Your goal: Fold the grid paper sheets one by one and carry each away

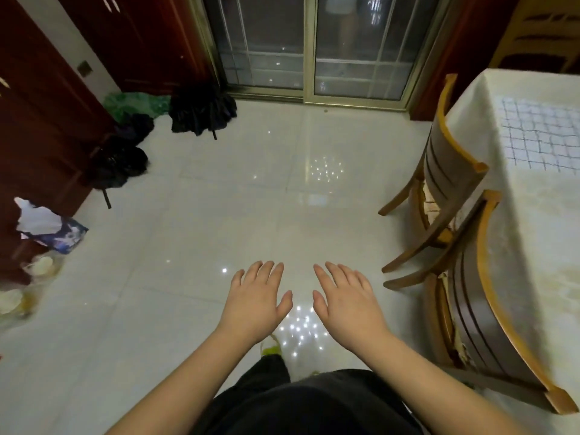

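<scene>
While the person stands on the tiled floor (201,233), both hands are out in front, palms down, fingers straight, holding nothing. Left hand (259,296) and right hand (346,298) sit side by side with a small gap, well apart from the table (533,246). Grid paper sheet (539,133) lies flat on the table's cloth. Two wooden chairs (452,171) stand against the table's near edge.
</scene>
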### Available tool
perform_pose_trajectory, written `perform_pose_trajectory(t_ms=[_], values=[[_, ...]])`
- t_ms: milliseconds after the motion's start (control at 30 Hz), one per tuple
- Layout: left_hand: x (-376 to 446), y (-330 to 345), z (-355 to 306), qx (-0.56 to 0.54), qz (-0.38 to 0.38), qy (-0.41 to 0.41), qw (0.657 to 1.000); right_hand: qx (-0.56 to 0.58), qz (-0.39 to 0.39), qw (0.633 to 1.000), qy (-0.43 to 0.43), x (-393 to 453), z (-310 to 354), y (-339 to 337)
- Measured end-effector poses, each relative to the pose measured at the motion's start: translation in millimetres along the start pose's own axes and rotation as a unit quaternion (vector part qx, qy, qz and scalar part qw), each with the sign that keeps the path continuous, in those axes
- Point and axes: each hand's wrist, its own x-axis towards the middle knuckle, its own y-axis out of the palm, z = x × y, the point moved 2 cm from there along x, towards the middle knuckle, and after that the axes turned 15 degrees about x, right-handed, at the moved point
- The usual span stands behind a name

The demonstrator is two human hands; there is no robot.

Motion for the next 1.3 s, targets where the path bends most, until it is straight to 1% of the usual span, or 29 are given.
perform_pose_trajectory(t_ms=[233, 367, 533, 633, 733, 800, 967, 1100, 1300], values=[[105.4, -12.4, 15.5, -0.007, -0.036, 0.062, 0.997, -0.020, -0.013, 0.998, 0.053, 86.5, -14.8, -15.0], [164.8, -21.1, 37.9, -0.003, -0.037, 0.092, 0.995, -0.004, -0.008, 0.998, 0.064, 143.0, -14.9, -28.2], [238.8, -37.9, 58.8, 0.014, -0.046, 0.134, 0.990, 0.003, -0.052, 0.992, 0.118, 203.0, -17.5, -54.3], [278.0, -50.1, 57.5, 0.015, -0.055, 0.161, 0.985, 0.023, -0.044, 0.990, 0.130, 228.8, -25.9, -63.0], [319.4, -63.8, 46.6, 0.016, -0.064, 0.192, 0.979, 0.018, -0.071, 0.985, 0.156, 253.6, -39.7, -77.1], [348.5, -70.8, 33.6, 0.017, -0.068, 0.214, 0.974, 0.022, -0.072, 0.981, 0.177, 269.9, -53.9, -85.0], [421.1, -87.2, -10.2, 0.018, -0.074, 0.265, 0.961, 0.032, -0.091, 0.970, 0.223, 310.9, -105.6, -104.8], [475.3, -102.9, -43.2, 0.034, -0.050, 0.296, 0.953, 0.045, -0.109, 0.959, 0.257, 342.0, -151.9, -129.6], [540.2, -134.4, -78.0, 0.045, -0.037, 0.319, 0.946, 0.068, -0.117, 0.959, 0.249, 384.2, -200.4, -160.7]])
